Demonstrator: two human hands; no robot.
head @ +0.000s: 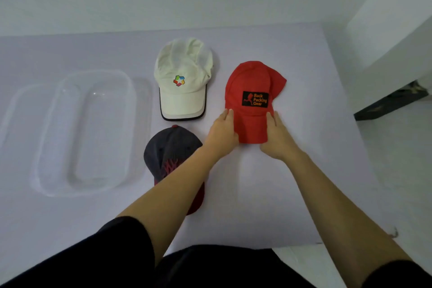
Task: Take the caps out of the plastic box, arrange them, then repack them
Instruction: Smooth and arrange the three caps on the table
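The left hand [222, 133] and right hand [277, 138] each clasp a side of the red cap's [251, 91] brim, fingers curled lightly over its edges as it lies on the table [304, 182]. This looks like the arranging step: the red cap sits just right of the white cap [183, 77], with the dark cap [170, 147] nearer the person. Next probably comes squaring it up, then repacking. The clear plastic box [86, 131], well left, appears empty.
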